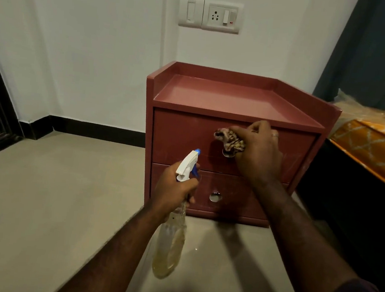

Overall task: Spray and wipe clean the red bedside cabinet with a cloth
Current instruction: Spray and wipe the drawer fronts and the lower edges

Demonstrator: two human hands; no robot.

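On the upper drawer front (183, 135) of the red bedside cabinet (215, 96), wiped with the cloth (228, 141).
Clutched it bunched in the right hand (256, 152), pressed just above the round pull (226, 154); judged the next stretch leftward, the lower drawer (240, 197) straight below; gripped the spray bottle (170, 245) in the left hand (173, 186), lower left.

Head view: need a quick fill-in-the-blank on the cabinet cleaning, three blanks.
1. The right hand presses a bunched cloth against the ____ drawer of the red cabinet.
2. The left hand grips a spray bottle that has a white head and a ____ trigger.
3. The cabinet front shows ____ drawers in all.

Missing words: top; blue; two.
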